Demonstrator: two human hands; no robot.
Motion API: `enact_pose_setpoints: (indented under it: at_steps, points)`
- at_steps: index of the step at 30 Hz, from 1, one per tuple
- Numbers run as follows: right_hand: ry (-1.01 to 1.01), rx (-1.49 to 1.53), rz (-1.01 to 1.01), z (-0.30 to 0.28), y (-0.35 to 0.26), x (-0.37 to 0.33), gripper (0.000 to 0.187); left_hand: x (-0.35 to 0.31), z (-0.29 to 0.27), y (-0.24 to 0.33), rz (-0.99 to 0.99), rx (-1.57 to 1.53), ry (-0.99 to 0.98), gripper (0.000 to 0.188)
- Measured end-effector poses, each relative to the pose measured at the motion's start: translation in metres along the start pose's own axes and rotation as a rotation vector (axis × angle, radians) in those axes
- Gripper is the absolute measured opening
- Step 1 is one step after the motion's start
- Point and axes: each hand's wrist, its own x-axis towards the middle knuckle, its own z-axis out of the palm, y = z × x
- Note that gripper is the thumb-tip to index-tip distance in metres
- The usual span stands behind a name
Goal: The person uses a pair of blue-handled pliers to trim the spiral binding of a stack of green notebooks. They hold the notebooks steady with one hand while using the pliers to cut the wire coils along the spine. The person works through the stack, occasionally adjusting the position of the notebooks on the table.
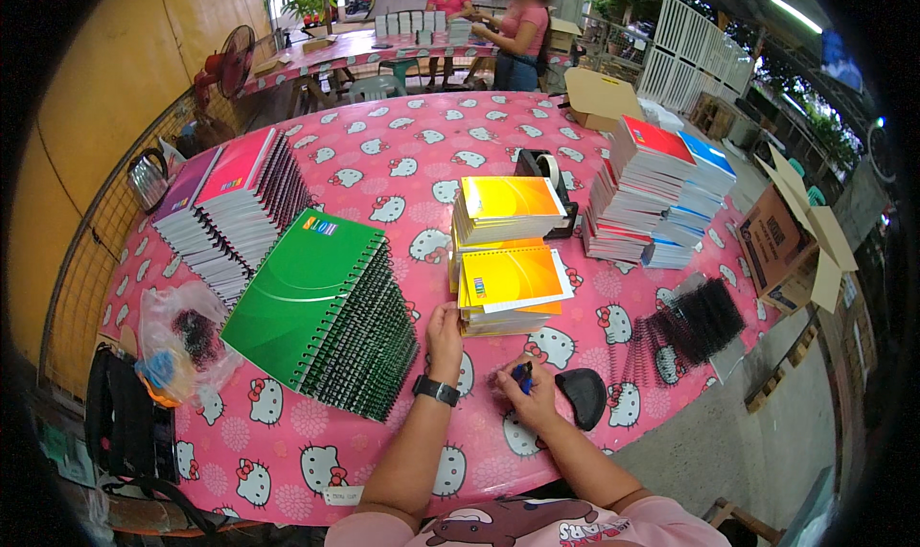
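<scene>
Right hand [539, 394], over the near part of the table: fingers are closing around a small blue-and-black handheld tool [523, 375], its exact kind being hidden by the grip. Left hand [445, 331], wearing a black-strapped wristwatch [436, 390]: fingers are touching the near left edge of the near stack of yellow-orange covered notebooks [513, 277]; whether they are pinching it, one cannot tell. That stack is standing mid-table, its top notebook lying askew with white pages showing. Far stack of yellow-orange notebooks [508, 200]: standing just behind it. Black rounded pouch [582, 398]: lying right of the right hand. Loose black spiral binding coils [704, 322]: lying in a heap farther right. Tall stack of green coil-bound notebooks [316, 293]: standing left of the left hand. Clear plastic bag [206, 355]: lying at the far left of these, holding dark coils. Red-pink coil-bound notebooks [240, 173] and purple ones [188, 187]: standing behind, far left. Black tape dispenser [567, 211]: sitting behind the yellow stacks. Red-covered books [656, 144] and blue-covered books [707, 152]: standing far right. Pink cat-print tablecloth [287, 489]: lying beneath everything listed.
</scene>
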Motion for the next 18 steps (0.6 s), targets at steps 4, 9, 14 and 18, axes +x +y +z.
enact_pose_setpoints:
  at_steps: [4,9,14,18]
  points:
    - [0.053,0.045,-0.110,0.007,-0.012,0.005,0.013,0.001,0.000,-0.004,0.023,0.014,0.026,0.022]
    - [-0.071,0.031,0.094,-0.003,-0.003,-0.001,0.013,0.001,0.000,-0.004,-0.002,0.025,0.014,0.024]
    - [-0.078,0.018,-0.047,0.001,-0.011,0.003,0.020,0.004,-0.002,-0.009,0.025,0.000,0.028,0.023]
    - [-0.042,-0.027,-0.106,0.002,-0.007,0.004,0.025,0.000,0.002,-0.005,0.032,-0.010,0.015,0.022]
